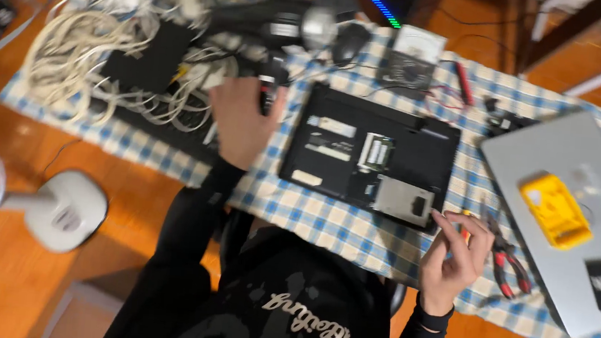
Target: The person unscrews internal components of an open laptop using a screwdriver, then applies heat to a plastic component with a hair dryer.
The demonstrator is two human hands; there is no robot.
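The left hand [241,119] is curled shut around the dark, slim handle of a bulky black tool [278,29], blurred, whose rounded body with a grey metallic end points toward 1 o'clock above the fist. At 3 o'clock from that hand, a flat black plastic laptop base [370,155] lies underside-up on the blue-and-white checked cloth [324,225], with open rectangular bays, a green memory strip and a dull silver metal drive plate near its lower right corner. The right hand [456,255] sits at 5 o'clock from the base, just off that corner, fingers loosely bent and spread apart, thumb near the fingertips; whether it pinches something small I cannot tell. At 3 o'clock from it lie red-handled pliers [508,261]. A tangle of pale, ropey cables [86,49] heaps at 9 o'clock from the left hand. A smooth silver closed laptop [568,178] carries a boxy yellow plastic case [555,211].
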